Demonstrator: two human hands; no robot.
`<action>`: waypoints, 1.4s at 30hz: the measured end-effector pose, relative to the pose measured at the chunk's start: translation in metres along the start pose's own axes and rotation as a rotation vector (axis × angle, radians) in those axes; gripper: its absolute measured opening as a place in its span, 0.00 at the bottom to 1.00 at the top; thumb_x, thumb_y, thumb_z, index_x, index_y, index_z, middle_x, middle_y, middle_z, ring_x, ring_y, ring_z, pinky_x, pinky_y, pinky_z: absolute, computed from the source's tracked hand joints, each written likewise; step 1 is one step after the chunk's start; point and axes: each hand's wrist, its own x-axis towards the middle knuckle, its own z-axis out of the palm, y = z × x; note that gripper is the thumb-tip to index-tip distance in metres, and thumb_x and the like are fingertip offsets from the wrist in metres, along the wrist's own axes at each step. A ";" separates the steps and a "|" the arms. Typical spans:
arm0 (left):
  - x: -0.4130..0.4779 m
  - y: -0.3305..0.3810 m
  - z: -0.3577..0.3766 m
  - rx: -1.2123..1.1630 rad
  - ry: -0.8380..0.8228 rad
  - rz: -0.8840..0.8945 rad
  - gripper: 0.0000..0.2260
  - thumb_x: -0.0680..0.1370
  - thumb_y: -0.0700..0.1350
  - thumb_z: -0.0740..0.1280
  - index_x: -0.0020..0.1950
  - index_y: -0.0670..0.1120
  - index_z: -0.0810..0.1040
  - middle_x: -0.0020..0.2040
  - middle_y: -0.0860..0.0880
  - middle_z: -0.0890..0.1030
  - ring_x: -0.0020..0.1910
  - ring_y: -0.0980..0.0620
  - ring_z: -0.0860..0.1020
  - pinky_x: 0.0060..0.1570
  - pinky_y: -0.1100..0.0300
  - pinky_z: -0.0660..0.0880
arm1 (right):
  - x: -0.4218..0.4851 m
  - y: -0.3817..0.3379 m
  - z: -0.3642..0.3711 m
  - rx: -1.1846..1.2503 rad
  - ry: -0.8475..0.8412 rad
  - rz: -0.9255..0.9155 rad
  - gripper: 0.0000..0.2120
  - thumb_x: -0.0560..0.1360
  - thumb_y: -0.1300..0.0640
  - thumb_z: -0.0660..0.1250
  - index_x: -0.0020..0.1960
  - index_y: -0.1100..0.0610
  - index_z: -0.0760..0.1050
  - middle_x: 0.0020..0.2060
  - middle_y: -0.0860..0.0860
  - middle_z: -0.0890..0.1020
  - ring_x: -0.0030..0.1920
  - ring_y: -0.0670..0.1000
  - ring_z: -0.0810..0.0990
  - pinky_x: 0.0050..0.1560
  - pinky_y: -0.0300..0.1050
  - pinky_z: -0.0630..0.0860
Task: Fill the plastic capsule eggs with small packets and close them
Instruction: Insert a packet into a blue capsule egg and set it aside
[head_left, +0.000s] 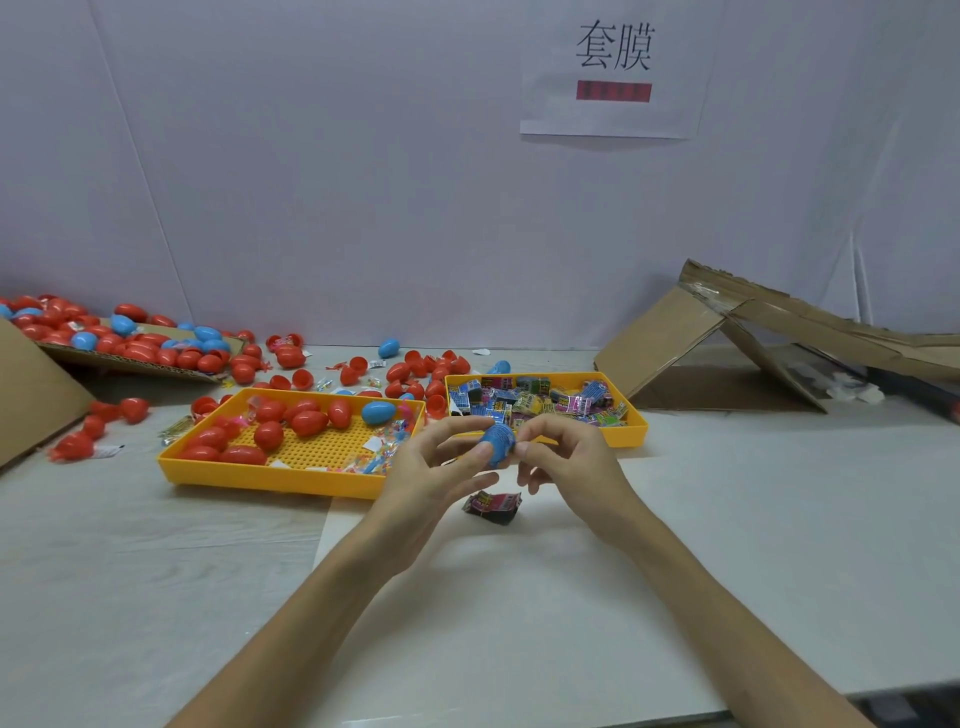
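2 hands meet just above the white table (727, 519), in front of the gap between 2 yellow trays. the left hand (441, 470) pinches a blue capsule egg (497, 442) between thumb and curled fingers, its other fingers fanned upward. the right hand (569, 467) grips the same egg from the right side with thumb and forefinger, the remaining fingers bent loosely below. the top of the egg looks printed or striped, but whether a packet sits in it is too blurred to tell. 1 dark pink-and-black packet (492, 506) lies on the table directly under the hands, touching neither. the left tray (270, 475) holds red capsule eggs (309, 422), 1 blue egg (378, 412) and some clear small bags. the right tray (636, 423) is heaped with colourful small packets (530, 402). more loose red eggs (405, 374) are scattered behind the trays and piled on a cardboard sheet (119, 365) at far left. a torn cardboard box (670, 332) leans open at right. a paper sign (613, 67) hangs on the pale wall.
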 end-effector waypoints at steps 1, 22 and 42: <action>0.000 0.000 0.000 0.009 -0.002 0.002 0.20 0.69 0.49 0.74 0.61 0.47 0.82 0.53 0.45 0.85 0.53 0.46 0.85 0.51 0.56 0.82 | 0.000 0.000 0.001 -0.005 -0.008 0.003 0.08 0.79 0.67 0.66 0.44 0.58 0.78 0.34 0.47 0.83 0.33 0.49 0.82 0.33 0.41 0.79; 0.005 -0.008 -0.006 0.191 -0.004 0.025 0.13 0.72 0.40 0.78 0.56 0.48 0.82 0.49 0.50 0.87 0.51 0.50 0.85 0.48 0.61 0.82 | -0.001 0.006 0.007 -0.191 0.028 -0.122 0.13 0.78 0.70 0.63 0.41 0.54 0.72 0.41 0.48 0.79 0.36 0.50 0.85 0.35 0.44 0.80; 0.007 -0.009 -0.006 0.150 0.082 0.067 0.16 0.70 0.38 0.79 0.55 0.44 0.80 0.50 0.51 0.87 0.50 0.51 0.85 0.48 0.57 0.83 | -0.002 0.004 0.005 -0.066 0.120 -0.191 0.06 0.73 0.66 0.75 0.48 0.58 0.85 0.41 0.51 0.86 0.38 0.53 0.86 0.40 0.42 0.81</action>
